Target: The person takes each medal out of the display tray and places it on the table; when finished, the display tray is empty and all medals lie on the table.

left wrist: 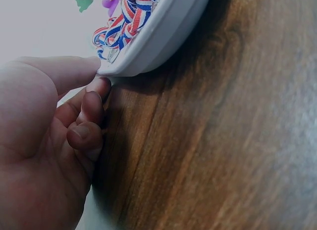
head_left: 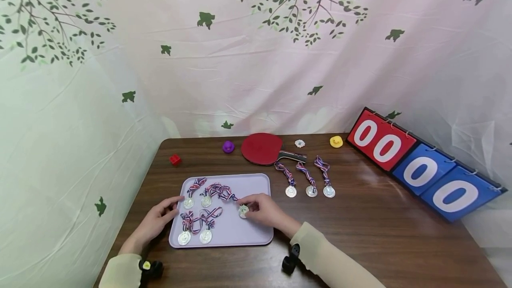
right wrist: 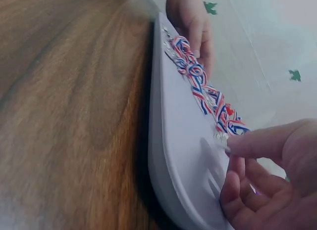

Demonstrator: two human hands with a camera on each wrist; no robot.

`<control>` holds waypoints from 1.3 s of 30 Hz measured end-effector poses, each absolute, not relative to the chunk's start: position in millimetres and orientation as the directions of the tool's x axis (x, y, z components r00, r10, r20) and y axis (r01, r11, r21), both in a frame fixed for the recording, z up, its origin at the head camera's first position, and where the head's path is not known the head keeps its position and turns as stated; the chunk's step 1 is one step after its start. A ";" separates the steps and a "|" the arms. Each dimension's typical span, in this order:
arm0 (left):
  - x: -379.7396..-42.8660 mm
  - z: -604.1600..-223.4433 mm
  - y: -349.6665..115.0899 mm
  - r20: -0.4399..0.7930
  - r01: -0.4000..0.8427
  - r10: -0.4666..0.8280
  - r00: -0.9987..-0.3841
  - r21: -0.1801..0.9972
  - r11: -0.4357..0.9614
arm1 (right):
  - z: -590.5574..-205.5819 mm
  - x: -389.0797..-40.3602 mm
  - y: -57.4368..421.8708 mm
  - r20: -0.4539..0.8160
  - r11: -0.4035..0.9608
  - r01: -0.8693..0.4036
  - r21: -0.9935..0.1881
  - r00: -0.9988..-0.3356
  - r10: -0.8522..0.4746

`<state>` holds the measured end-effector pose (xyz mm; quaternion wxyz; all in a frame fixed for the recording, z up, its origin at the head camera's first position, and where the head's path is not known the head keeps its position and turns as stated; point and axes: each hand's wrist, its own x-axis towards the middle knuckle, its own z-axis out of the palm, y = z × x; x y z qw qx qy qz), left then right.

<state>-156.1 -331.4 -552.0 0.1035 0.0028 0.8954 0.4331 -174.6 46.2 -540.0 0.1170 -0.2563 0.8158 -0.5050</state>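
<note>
A lilac tray (head_left: pixel 240 240) lies on the table. At its left rim is my left hand (head_left: pixel 157 220), thumb on the edge and fingertips against its outer side (left wrist: pixel 101 86). Over the tray's right half, my right hand (head_left: pixel 262 210) pinches a silver-coloured medal (head_left: pixel 243 211) between thumb and fingers; its striped ribbon stretches left. The left half of the tray holds several more medals, among them one at the upper left (head_left: pixel 188 203) and one at the lower left (head_left: pixel 184 238), with bunched red, white and blue ribbons (right wrist: pixel 195 74). My right fingers partly hide the pinched medal.
Three medals with ribbons (head_left: pixel 312 190) lie right of the tray. Behind are a red table tennis bat (head_left: pixel 262 149), a purple duck (head_left: pixel 228 146), a yellow duck (head_left: pixel 336 141), a small white piece (head_left: pixel 299 143) and a red brick (head_left: pixel 175 159). A flip scoreboard (head_left: pixel 424 163) stands at the right.
</note>
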 end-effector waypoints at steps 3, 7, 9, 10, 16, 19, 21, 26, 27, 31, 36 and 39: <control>-155.7 -552.3 -331.6 -0.179 -0.081 0.096 -0.979 0.779 0.622 | -536.0 -173.7 54.0 0.036 0.314 -0.243 -0.918 -0.838 -0.545; -155.3 -552.3 -331.3 -0.175 -0.078 0.096 -0.980 0.780 0.621 | -522.8 -168.8 66.7 0.021 0.250 -0.182 -0.951 -0.844 -0.536; -155.0 -552.3 -331.2 -0.174 -0.079 0.095 -0.980 0.781 0.620 | -514.6 -166.0 75.0 0.040 0.209 -0.178 -0.961 -0.843 -0.536; -155.0 -552.2 -331.0 -0.174 -0.079 0.095 -0.980 0.781 0.619 | -510.5 -164.8 79.9 0.049 0.194 -0.179 -0.965 -0.843 -0.535; -155.2 -550.9 -330.7 -0.179 -0.084 0.092 -0.980 0.779 0.621 | -502.9 -162.2 114.2 0.096 0.112 -0.179 -0.977 -0.850 -0.518; -155.5 -550.3 -330.7 -0.182 -0.087 0.090 -0.979 0.777 0.624 | -504.8 -162.4 133.4 0.111 0.095 -0.181 -0.979 -0.862 -0.495; -155.7 -550.4 -330.7 -0.184 -0.089 0.089 -0.979 0.776 0.625 | -505.7 -162.6 146.8 0.120 0.088 -0.183 -0.979 -0.869 -0.479; -155.8 -551.0 -330.2 -0.188 -0.093 0.089 -0.978 0.777 0.622 | -507.9 -164.9 181.5 0.081 0.127 -0.141 -0.982 -0.917 -0.390; -155.8 -550.9 -330.2 -0.188 -0.092 0.089 -0.978 0.777 0.623 | -509.7 -166.2 188.9 0.076 0.135 -0.135 -0.982 -0.926 -0.370; -155.6 -551.7 -330.0 -0.192 -0.093 0.094 -0.977 0.779 0.620 | -522.7 -171.1 220.4 0.071 0.175 -0.125 -0.977 -0.956 -0.286; -156.6 -552.3 -330.9 -0.189 -0.093 0.090 -0.978 0.780 0.619 | -532.1 -172.5 256.6 0.048 0.261 -0.092 -0.961 -0.984 -0.170; -156.7 -552.1 -331.5 -0.190 -0.093 0.091 -0.978 0.778 0.621 | -531.3 -171.7 275.0 0.016 0.310 -0.047 -0.950 -0.995 -0.103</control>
